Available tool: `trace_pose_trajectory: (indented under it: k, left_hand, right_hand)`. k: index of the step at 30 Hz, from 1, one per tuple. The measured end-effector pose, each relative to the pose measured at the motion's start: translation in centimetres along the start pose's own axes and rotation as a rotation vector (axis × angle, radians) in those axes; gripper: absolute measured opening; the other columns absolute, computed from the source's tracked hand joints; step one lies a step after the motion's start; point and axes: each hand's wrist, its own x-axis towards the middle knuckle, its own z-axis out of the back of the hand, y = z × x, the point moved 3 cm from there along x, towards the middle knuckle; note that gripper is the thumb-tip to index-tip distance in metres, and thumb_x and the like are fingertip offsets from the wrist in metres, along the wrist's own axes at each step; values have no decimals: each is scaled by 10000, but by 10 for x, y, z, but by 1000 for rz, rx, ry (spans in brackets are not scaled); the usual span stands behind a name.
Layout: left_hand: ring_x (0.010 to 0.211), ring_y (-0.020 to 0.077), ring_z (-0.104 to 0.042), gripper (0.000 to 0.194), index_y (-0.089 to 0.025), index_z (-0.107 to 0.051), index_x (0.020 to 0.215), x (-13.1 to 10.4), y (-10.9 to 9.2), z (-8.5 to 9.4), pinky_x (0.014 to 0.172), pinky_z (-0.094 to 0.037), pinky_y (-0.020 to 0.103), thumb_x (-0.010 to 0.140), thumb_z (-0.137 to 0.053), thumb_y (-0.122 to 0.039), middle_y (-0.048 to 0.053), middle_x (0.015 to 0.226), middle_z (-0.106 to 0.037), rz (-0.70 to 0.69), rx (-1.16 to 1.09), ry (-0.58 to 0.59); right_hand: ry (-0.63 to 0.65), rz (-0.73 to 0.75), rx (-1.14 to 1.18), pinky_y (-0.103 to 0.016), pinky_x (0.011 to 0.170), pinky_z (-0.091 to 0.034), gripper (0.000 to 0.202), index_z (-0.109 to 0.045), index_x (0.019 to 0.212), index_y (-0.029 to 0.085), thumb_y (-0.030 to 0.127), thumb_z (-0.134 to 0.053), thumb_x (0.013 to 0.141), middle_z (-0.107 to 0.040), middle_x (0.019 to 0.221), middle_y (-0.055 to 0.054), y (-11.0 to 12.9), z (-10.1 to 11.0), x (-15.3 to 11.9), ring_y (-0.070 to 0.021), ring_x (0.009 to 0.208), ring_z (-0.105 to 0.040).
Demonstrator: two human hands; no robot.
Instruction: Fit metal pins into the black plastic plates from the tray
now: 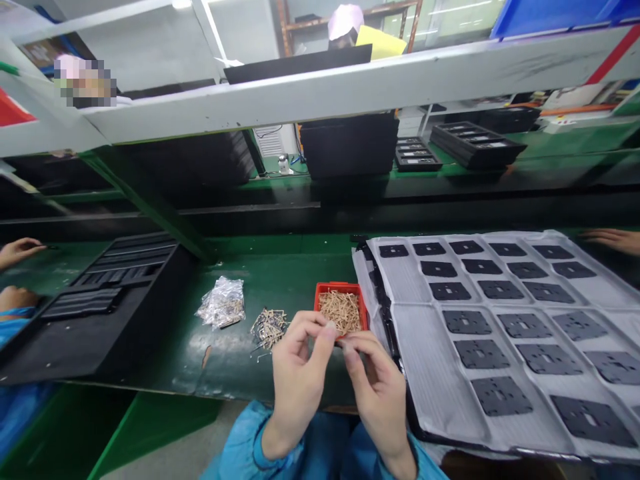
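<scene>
My left hand (300,373) and my right hand (375,387) are raised close together over the front edge of the green table. Thumb and fingers are pinched on each hand, and a small dark piece shows between the fingertips; most of it is hidden. Just behind my fingers, a red tray (363,313) holds many small tan screw-like pieces (340,309). A loose pile of similar pieces (270,327) lies left of the tray. Farther left is a clear plastic bag (223,303) with small parts inside.
On the right, a large tray lined with white sheet (430,373) carries several flat black plates (493,357). A black box (120,307) with compartments stands at the left. Other people's hands (20,252) show at both far sides. A white beam (300,97) crosses above.
</scene>
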Motion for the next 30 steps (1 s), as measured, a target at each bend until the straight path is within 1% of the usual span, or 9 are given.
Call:
trace_pose_trajectory:
  k: [3,5,7,11,13,16,19,25,30]
  left_hand:
    - [811,189,-633,193,-205,-801,684,7,-12,3,773,-487,279,869,-850,-230,50,834,-706,-27,88,121]
    - [821,209,-643,129,-223,-845,731,12,-17,5,791,-497,310,860,-855,-229,62,845,-717,-15,90,213]
    - [850,227,-650,127,-232,-874,769,17,-18,9,809,-517,337,868,-861,-312,82,887,-718,17,36,310]
    - [948,281,-666,376,-237,-858,667,22,-7,12,845,-563,397,797,-878,-589,125,968,-702,145,-175,488]
    - [897,284,-680,454,-233,-824,600,21,2,11,784,-580,411,746,-884,-659,138,979,-706,248,-270,560]
    - [637,193,-640,488,-213,-816,615,16,14,5,555,-518,350,733,-879,-682,156,1054,-726,409,-370,634]
    - [555,143,-600,467,-193,-823,646,12,19,0,496,-464,312,725,-904,-646,167,1097,-732,510,-422,665]
    - [840,273,-721,438,-189,-822,649,11,22,-7,681,-562,338,715,-924,-609,158,952,-749,554,-395,655]
    - [962,263,-718,414,-203,-864,1024,9,18,-4,862,-560,330,924,-758,-590,129,1016,-784,407,-235,469]
  right_hand:
    - [64,-94,25,-294,924,-549,83,-776,1024,278,307,-704,993,-752,1047,-42,3,7,3,-191,1012,-707]
    - [109,-160,56,-299,910,-547,105,-794,990,275,363,-741,967,-759,1015,-43,5,13,6,-197,978,-701]
    - [146,-232,107,-297,853,-552,187,-806,955,269,431,-716,979,-760,959,-44,6,17,7,-188,899,-688]
    - [223,-373,249,-280,701,-528,345,-815,879,243,566,-714,950,-735,808,-41,8,15,4,-159,729,-629]
    - [272,-438,332,-264,602,-476,421,-810,836,218,633,-762,882,-710,738,-40,10,9,2,-131,629,-566]
    - [334,-539,439,-225,459,-310,477,-794,786,180,656,-819,810,-682,681,-31,14,0,0,-55,476,-385]
    - [350,-618,496,-206,429,-188,455,-791,792,156,603,-875,774,-650,647,-14,16,-5,0,-14,441,-274]
    - [306,-678,573,-205,424,-153,380,-765,741,150,493,-928,747,-590,581,10,11,-2,0,-20,454,-263]
    - [102,-646,645,-213,450,-224,299,-765,748,202,459,-917,762,-584,636,22,6,6,2,-54,505,-320]
